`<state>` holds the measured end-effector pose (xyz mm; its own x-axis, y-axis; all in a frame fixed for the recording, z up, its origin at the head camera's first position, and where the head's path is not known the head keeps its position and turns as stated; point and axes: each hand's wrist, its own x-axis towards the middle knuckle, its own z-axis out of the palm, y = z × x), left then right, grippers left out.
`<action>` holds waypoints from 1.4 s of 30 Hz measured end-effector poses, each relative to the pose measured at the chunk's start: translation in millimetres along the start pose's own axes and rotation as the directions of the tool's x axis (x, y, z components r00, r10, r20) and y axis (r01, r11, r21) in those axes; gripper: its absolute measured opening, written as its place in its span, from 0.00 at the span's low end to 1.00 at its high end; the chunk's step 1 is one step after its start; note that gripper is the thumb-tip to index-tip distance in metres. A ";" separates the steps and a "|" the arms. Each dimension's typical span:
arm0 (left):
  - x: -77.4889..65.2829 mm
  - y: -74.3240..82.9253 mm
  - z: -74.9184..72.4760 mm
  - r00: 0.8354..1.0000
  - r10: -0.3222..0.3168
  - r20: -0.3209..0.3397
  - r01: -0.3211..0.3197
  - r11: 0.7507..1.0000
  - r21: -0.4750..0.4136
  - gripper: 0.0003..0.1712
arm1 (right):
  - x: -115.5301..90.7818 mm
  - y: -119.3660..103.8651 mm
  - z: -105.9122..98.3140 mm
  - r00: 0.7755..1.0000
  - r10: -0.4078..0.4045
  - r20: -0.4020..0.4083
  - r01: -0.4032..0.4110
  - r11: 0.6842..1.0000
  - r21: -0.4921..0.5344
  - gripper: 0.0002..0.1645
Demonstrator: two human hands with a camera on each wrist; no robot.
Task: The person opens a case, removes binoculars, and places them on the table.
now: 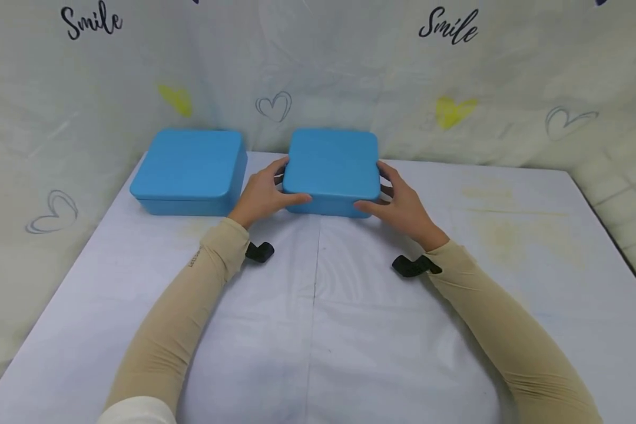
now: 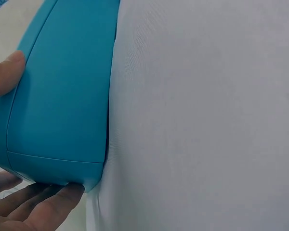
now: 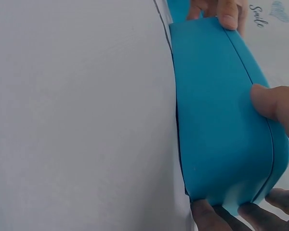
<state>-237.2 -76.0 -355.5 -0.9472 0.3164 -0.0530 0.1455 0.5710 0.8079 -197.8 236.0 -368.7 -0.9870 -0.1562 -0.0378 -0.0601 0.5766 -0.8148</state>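
A blue rectangular box (image 1: 333, 165) with rounded corners and a closed lid is on the white table, near its back edge. My left hand (image 1: 265, 193) grips its left end, thumb on the front edge and fingers along the side. At the opposite end my right hand (image 1: 400, 203) holds it the same way, thumb near the front right corner. In the left wrist view the box's front face (image 2: 62, 101) shows a thin lid seam, with fingertips against its end. The right wrist view shows fingers curled at the end of the box (image 3: 221, 115).
A second blue box (image 1: 191, 168), also closed, lies to the left near the back edge. Behind the table (image 1: 275, 330) hangs a pale curtain (image 1: 344, 65) printed with hearts and words. Black wrist mounts (image 1: 259, 252) jut from both sleeves.
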 end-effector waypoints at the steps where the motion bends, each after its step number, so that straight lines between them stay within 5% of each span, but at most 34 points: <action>1: -0.4 0.1 1.0 1.000 0.000 0.000 0.000 1.000 0.004 0.62 | -0.9 0.5 -0.5 1.000 0.002 0.002 -0.002 1.000 0.002 0.64; 42: -23.1 20.8 29.2 1.000 0.027 0.003 -0.027 0.999 -0.027 0.62 | -42.4 8.1 -21.2 1.000 0.020 0.014 -0.020 1.000 0.001 0.64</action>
<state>-204.0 -49.3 -354.7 -0.9421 0.3337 -0.0331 0.1630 0.5419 0.8245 -159.6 264.3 -361.4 -0.9858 -0.1557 -0.0624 -0.0399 0.5786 -0.8147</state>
